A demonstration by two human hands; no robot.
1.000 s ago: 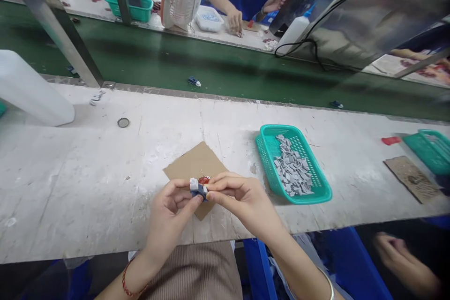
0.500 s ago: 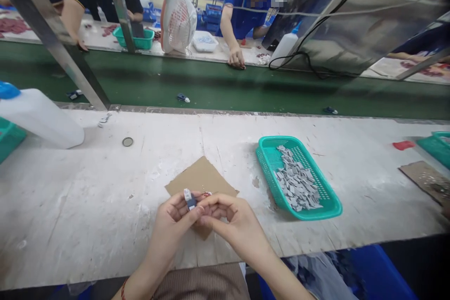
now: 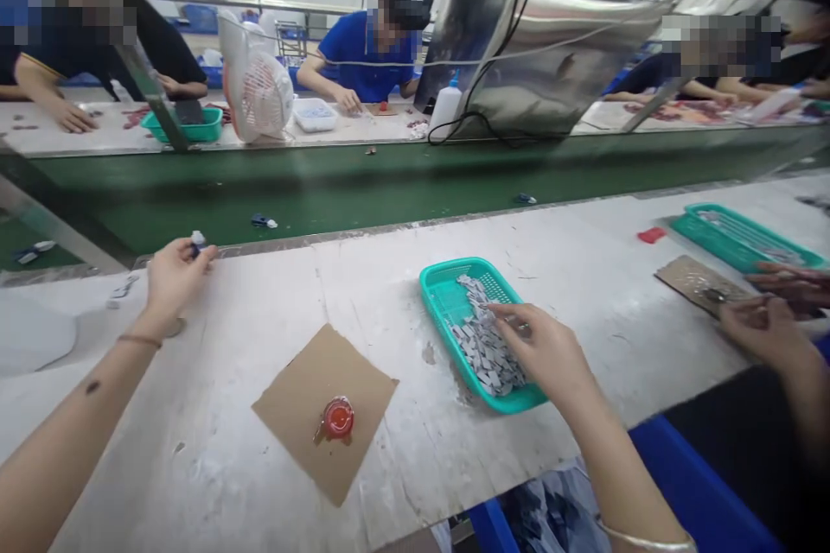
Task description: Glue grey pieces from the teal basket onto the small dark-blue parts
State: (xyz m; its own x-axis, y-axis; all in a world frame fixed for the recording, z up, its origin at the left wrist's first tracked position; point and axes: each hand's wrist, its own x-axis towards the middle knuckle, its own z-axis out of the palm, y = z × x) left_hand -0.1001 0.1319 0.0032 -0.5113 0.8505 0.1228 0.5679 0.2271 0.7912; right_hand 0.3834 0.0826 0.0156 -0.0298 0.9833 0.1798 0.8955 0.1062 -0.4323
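At the far edge of the table on the left, my left hand [image 3: 176, 278] pinches a small dark blue piece with a white tip [image 3: 198, 244]. My right hand [image 3: 541, 346] reaches over the green basket [image 3: 436, 311], its thumb and forefinger close together at the small grey pieces [image 3: 486, 354]; whether a piece is between the fingertips is too small to tell. A brown cardboard square [image 3: 304, 380] lies on the table between my hands, with a round red cap [image 3: 338, 419] and some clear wet substance on it.
A green belt [image 3: 389, 190] carrying several small dark pieces runs beyond the table. A metal post [image 3: 58, 220] and white bottle [image 3: 32, 333] stand left. Another person's hands [image 3: 771, 320] work at the right beside a second green basket [image 3: 745, 238]. More people sit opposite.
My hands have parted: the left went to the far left with the dark blue piece, the right to the green basket. The red cap on the cardboard is now uncovered. The view has shifted right.
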